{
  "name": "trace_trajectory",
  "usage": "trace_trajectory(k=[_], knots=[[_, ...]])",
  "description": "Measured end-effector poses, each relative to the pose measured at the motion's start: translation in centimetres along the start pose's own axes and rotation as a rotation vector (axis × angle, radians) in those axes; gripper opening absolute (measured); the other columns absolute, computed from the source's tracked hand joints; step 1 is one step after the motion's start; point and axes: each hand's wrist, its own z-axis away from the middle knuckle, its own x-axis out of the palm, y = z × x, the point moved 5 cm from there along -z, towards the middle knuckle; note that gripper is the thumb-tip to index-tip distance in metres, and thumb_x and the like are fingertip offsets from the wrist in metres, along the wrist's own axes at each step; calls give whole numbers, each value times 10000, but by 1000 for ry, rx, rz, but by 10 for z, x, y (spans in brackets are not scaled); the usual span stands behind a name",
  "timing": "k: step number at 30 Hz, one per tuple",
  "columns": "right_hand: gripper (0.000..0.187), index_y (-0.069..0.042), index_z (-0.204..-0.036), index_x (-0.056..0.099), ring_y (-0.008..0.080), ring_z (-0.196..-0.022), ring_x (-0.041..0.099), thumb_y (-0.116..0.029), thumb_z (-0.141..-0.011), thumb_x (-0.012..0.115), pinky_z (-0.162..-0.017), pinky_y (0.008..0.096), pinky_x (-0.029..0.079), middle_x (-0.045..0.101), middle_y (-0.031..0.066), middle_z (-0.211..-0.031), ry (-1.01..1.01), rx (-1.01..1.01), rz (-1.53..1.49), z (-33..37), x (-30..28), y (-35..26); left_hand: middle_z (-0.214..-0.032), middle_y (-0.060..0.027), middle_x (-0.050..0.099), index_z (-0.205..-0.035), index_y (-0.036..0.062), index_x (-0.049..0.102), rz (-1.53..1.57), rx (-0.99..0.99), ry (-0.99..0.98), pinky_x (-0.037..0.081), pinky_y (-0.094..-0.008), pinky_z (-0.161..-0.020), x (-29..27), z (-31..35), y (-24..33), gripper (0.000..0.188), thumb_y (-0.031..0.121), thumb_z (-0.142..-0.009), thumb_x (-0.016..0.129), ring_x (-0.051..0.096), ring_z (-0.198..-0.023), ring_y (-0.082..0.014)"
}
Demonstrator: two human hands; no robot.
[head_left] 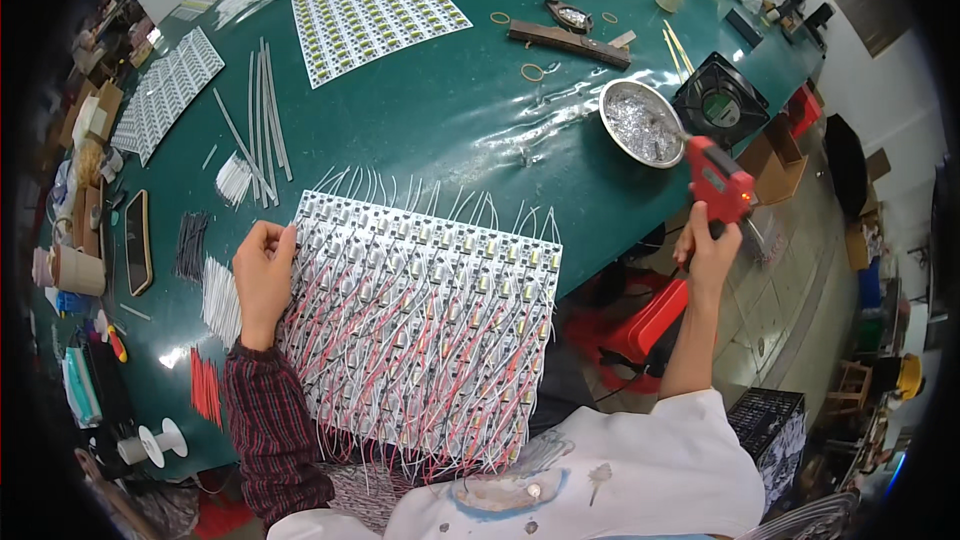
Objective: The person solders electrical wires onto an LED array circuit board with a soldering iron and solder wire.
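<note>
Though the red gun-shaped tool [722,183] bears markings [713,180], they're unreadable.

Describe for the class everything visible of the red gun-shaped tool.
The red gun-shaped tool looks plastic, with a dark section toward its nose and a small orange light glowing near its rear. The right hand grips its handle. Its nose points toward the round bowl; whether they touch is unclear.

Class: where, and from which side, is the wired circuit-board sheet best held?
Pinch the sheet at its left edge near the far corner, from the left, where the left hand is. It looks thin; loose wires cover much of its face and fringe its near and far edges, so a side pinch should snag fewest.
</note>
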Motion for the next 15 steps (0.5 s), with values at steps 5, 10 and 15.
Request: trace_trajectory(k=[5,10,15], knots=[[336,46,-1100,471,89,-318,335,-230,-908,481,-335,229,310,359,3,-456,10,-155,-385,25,-8,-28,-613,-50,557,-747,-35,557,-12,20,-14,391,-244,-526,-1,4,2,185,133,-817,595,479,-556,-86],[522,37,-1144,419,93,-306,318,-431,-916,379,-330,251,323,308,-17,-435,-328,138,-869,38,14,-27,-617,-71,561,-753,-37,556,22,10,7,400,-262,-534,-2,0,-2,180,129,-811,597,485,-556,-103],[573,-1,-1198,359,97,-305,314,-495,-910,322,-350,259,333,327,-10,-455,-750,310,-1066,52,46,-34,-635,-107,566,-761,-17,561,-82,90,139,395,-282,-526,-18,3,-2,155,127,-807,595,512,-546,-173]])
